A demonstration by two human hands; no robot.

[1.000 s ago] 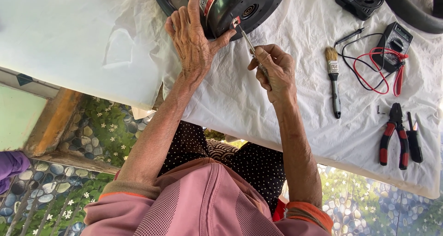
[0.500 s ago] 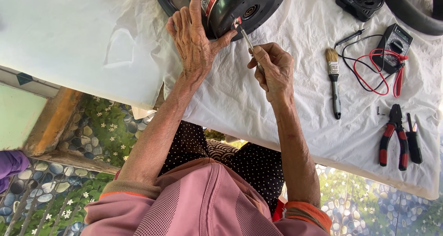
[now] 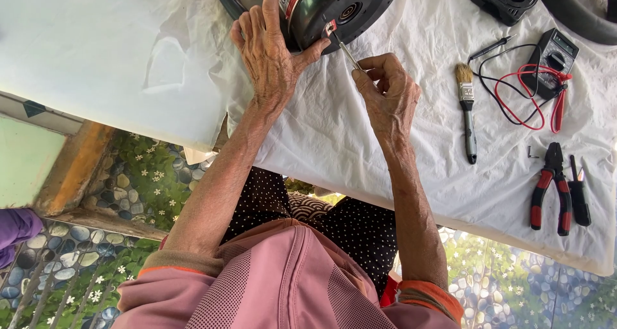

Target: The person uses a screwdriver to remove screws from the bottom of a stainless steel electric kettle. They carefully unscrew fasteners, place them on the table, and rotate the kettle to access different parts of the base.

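A white cloth (image 3: 334,142) is covering the table, w/ a flower-and-pebble patterned floor showing below the edge. At the top of the cloth a round black motor housing (image 3: 350,8) is lying partly out of view, a small red-and-silver tab at its rim. The left hand (image 3: 273,49) is resting flat on the housing, fingers spread, thumb pressing beside that tab. The right hand (image 3: 385,94) is pinched shut around a thin screwdriver (image 3: 350,54), tip sitting at the tab. Looks like the step in hand is working a fastener at the rim; next move prob. calls for keeping the tip seated and the housing braced so it isn't slipping. Further right: a paintbrush (image 3: 467,110), a multimeter (image 3: 551,56) w/ red and black leads, pliers (image 3: 553,187) near the cloth's edge.
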